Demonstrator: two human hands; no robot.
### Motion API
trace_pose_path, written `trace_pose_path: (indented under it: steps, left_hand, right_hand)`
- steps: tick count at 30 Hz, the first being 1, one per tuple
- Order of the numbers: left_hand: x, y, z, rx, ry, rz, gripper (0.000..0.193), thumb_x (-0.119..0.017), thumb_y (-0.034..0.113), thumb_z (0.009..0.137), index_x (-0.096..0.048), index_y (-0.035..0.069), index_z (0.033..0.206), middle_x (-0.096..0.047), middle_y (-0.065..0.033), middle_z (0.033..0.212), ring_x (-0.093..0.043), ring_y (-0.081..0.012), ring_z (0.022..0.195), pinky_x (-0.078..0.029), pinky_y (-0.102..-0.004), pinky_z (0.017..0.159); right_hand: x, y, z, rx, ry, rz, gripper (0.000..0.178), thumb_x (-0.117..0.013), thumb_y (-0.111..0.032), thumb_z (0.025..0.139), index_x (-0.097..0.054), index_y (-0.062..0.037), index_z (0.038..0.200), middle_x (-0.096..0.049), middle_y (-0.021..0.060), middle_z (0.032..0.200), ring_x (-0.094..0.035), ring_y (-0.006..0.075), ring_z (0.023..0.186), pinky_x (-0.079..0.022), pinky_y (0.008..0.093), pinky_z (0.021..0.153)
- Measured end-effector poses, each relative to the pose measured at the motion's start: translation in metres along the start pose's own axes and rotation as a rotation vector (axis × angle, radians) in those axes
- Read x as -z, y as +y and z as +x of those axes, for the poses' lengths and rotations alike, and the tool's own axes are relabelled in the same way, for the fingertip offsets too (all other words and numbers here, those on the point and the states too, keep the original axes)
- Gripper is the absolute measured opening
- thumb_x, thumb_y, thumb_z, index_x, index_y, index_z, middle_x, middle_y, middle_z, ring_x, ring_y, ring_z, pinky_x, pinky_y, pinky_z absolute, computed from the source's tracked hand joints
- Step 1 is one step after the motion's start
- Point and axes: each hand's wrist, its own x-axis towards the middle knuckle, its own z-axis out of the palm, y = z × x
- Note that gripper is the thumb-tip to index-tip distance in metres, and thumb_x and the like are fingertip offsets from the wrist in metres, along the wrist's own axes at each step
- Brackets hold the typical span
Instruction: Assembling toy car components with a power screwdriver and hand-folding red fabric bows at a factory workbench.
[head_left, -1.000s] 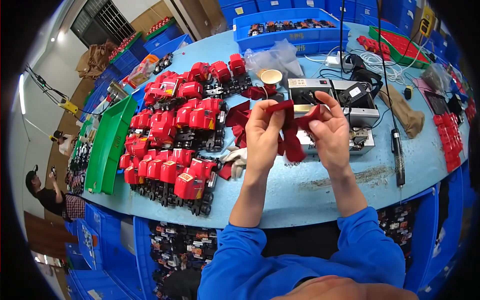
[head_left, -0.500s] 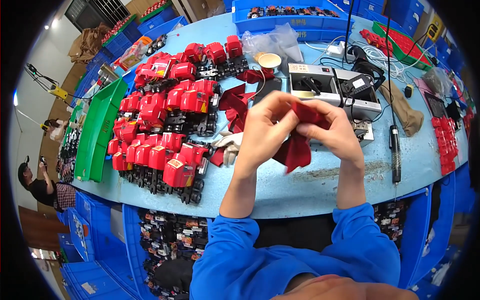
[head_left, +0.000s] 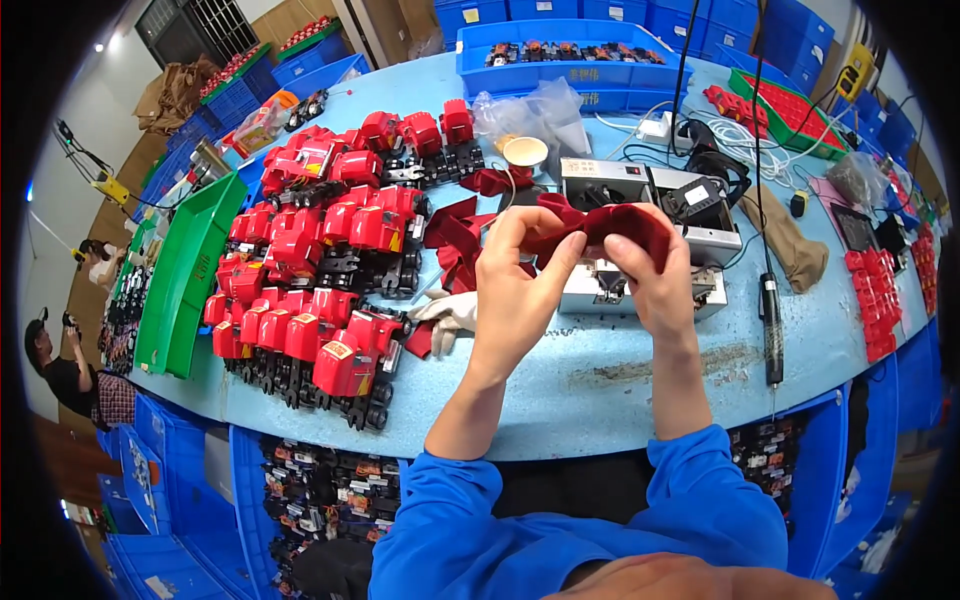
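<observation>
A dark red piece of cloth (head_left: 628, 222) is stretched between my two hands above the table. My left hand (head_left: 527, 275) pinches its left part between thumb and fingers. On the other side, my right hand (head_left: 650, 275) grips the cloth with the thumb in front and the fingers behind. More dark red cloth (head_left: 458, 240) lies crumpled on the table left of my hands, beside a pale glove (head_left: 450, 312). Behind the held cloth stands a grey metal device (head_left: 700, 240), partly hidden by my right hand.
Rows of red toy trucks (head_left: 345, 365) with black wheels fill the table's left side, next to a green tray (head_left: 190, 275). A black electric screwdriver (head_left: 771, 330) hangs at the right on a cord. Blue bins (head_left: 570, 55) stand at the back. A person (head_left: 65, 360) is at the far left.
The cloth has gone from hanging down in a bunch to being spread sideways between my hands. My right hand has turned upward, and the whole view has shifted slightly.
</observation>
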Motion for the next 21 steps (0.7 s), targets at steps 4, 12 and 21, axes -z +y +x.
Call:
trace_pose_path:
  steps: [4,12,21]
  left_hand:
    - [-0.003,-0.002,0.001,0.036,0.003,0.035,0.012,-0.066,0.006,0.074,-0.057,0.002,0.080,-0.057,-0.0043,0.078,-0.055,-0.0128,0.071,-0.043,-0.0255,0.064]
    - [-0.004,-0.002,0.003,-0.497,0.127,0.542,0.015,-0.069,0.000,0.066,-0.057,0.003,0.074,-0.057,-0.0063,0.069,-0.054,-0.0211,0.065,-0.042,-0.0298,0.058]
    - [-0.003,-0.005,0.002,0.395,-0.279,-0.684,0.012,-0.066,0.009,0.079,-0.055,0.003,0.080,-0.058,-0.0007,0.070,-0.052,-0.0050,0.060,-0.042,-0.0186,0.054]
  right_hand:
    - [-0.001,0.006,0.002,-0.026,-0.016,-0.087,0.035,-0.063,-0.004,0.078,-0.047,0.0006,0.110,-0.056,0.0079,0.101,-0.057,0.0144,0.087,-0.049,0.0264,0.076]
    - [0.000,0.003,0.003,-0.037,-0.030,-0.083,0.031,-0.062,-0.002,0.079,-0.048,-0.0014,0.106,-0.058,0.0059,0.089,-0.057,0.0110,0.082,-0.048,0.0218,0.071]
    - [-0.011,0.022,-0.006,0.089,0.067,0.374,0.032,-0.061,-0.003,0.080,-0.045,-0.0060,0.108,-0.057,0.0044,0.094,-0.056,0.0103,0.086,-0.045,0.0205,0.076]
